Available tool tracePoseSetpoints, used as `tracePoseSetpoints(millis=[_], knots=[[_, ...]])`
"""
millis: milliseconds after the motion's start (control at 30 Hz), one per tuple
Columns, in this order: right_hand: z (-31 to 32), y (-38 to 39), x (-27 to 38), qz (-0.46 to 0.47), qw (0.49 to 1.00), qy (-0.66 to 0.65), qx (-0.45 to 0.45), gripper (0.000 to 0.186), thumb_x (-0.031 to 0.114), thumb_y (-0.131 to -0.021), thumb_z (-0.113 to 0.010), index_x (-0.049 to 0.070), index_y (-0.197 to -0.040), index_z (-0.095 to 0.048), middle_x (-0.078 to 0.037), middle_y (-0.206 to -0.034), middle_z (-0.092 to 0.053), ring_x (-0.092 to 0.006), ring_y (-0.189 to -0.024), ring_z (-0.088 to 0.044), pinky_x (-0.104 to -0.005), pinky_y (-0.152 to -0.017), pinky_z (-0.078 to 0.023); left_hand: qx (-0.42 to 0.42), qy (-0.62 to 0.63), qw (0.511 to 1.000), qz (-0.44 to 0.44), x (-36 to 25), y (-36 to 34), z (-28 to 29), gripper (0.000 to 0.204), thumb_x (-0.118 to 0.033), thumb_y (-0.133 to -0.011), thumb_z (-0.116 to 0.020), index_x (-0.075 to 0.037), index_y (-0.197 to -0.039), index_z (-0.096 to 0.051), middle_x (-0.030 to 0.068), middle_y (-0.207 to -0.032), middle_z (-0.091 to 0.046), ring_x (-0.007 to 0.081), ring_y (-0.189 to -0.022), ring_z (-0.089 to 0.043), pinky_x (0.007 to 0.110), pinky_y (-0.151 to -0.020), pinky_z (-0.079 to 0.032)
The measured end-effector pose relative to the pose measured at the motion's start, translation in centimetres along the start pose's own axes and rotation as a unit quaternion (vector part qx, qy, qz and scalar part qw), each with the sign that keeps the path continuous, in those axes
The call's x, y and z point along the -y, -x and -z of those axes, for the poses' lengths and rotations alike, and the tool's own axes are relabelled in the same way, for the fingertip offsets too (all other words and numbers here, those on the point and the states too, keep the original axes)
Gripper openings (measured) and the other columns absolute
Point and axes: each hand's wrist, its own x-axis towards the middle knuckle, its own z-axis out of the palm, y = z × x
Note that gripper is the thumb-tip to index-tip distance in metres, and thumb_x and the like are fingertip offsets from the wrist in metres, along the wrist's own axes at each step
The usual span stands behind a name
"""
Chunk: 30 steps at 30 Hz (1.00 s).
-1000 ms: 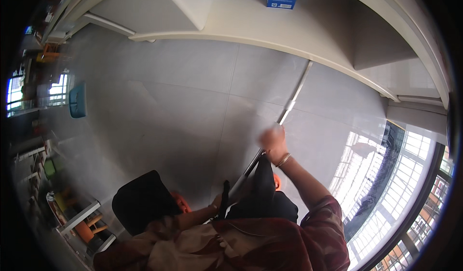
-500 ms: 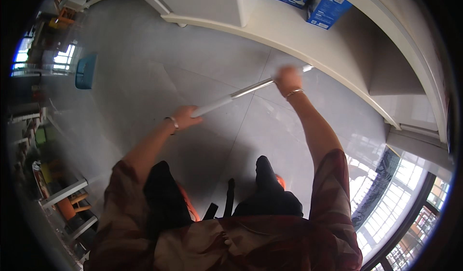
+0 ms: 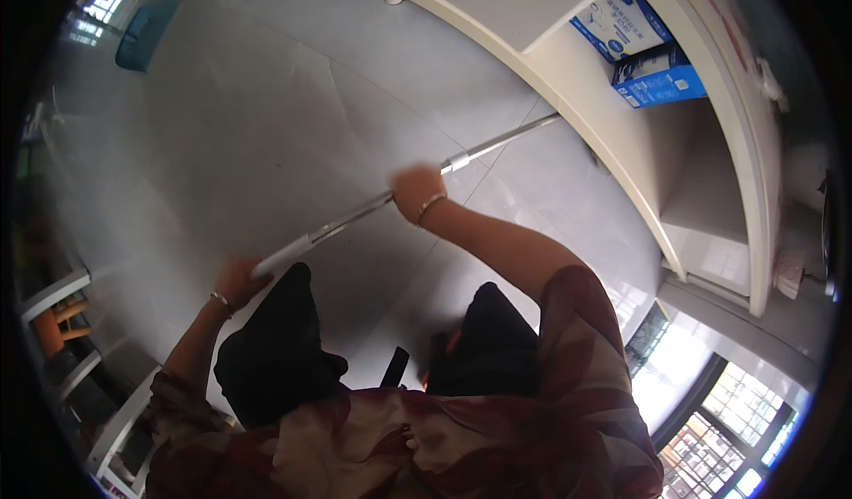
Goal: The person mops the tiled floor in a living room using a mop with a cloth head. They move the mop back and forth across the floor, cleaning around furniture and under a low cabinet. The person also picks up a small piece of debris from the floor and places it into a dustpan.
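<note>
Right hand [image 3: 417, 190], blurred, is clamped round the pole [image 3: 355, 213] partway along its metal shaft, just on the near side of a pale collar [image 3: 456, 162]. Left hand [image 3: 238, 279], also blurred, looks closed on the near end of the white grip [image 3: 286, 256]; I can't make out its separate fingers. From there I follow the pole as it slants over the floor [image 3: 266, 99], from near left to far right, until its tip drops out of sight at the lower edge of the cabinet [image 3: 581, 113]. What sits on that end I cannot tell.

I judge the step in hand to be working the pole beneath the cabinet. To my mind the next move calls for a low shaft, the right hand guiding and the left steadying the end, so nothing knocks that edge.

Farther right, I see a blue box [image 3: 658, 86] and a white-and-blue box [image 3: 619, 21] on the cabinet's low shelf. Far left, a blue basin [image 3: 146, 35] rests well apart.
</note>
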Motion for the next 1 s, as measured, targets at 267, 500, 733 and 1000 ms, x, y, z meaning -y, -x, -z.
tracePoseSetpoints(millis=[267,500,733,1000], knots=[[-3.8,3.4,2.1,0.082,0.991,-0.033,-0.097,0.017,0.015,-0.077,-0.056,0.007,-0.091,-0.054,-0.009,-0.085,-0.058,-0.0263,-0.086,-0.056,-0.0354,-0.069,-0.049,0.028,0.047,0.998,0.012,8.1,3.9,-6.9,0.015,-0.021,-0.075,-0.059,-0.011,-0.086,-0.056,0.0168,-0.073,-0.060,0.0373,-0.075,-0.059,0.043,-0.062,-0.045],[-3.9,2.1,3.2,0.039,0.999,-0.003,0.018,0.015,0.019,-0.075,-0.057,0.009,-0.087,-0.056,-0.010,-0.080,-0.061,-0.0285,-0.075,-0.061,-0.0391,-0.062,-0.049,-0.006,0.073,0.996,0.052,15.6,12.6,-8.5,0.022,-0.024,-0.075,-0.058,-0.008,-0.090,-0.057,0.0169,-0.076,-0.062,0.0345,-0.074,-0.060,0.039,-0.062,-0.047],[-4.0,0.4,11.7,0.143,0.989,-0.028,0.031,0.010,0.013,-0.075,-0.053,0.010,-0.083,-0.059,-0.009,-0.078,-0.063,-0.0281,-0.075,-0.061,-0.0372,-0.064,-0.049,-0.085,0.185,0.970,0.135,12.5,20.6,-7.8,0.031,-0.025,-0.077,-0.058,-0.004,-0.100,-0.058,0.0152,-0.080,-0.064,0.0267,-0.073,-0.063,0.032,-0.062,-0.048],[-1.0,-3.4,2.8,0.052,0.989,0.073,-0.119,0.016,0.019,-0.076,-0.059,0.010,-0.087,-0.053,-0.005,-0.079,-0.059,-0.0244,-0.081,-0.057,-0.0367,-0.063,-0.050,-0.043,0.052,0.993,0.099,9.8,7.9,-7.4,0.027,-0.029,-0.080,-0.058,-0.007,-0.095,-0.059,0.0169,-0.080,-0.063,0.0348,-0.075,-0.060,0.042,-0.066,-0.048]])
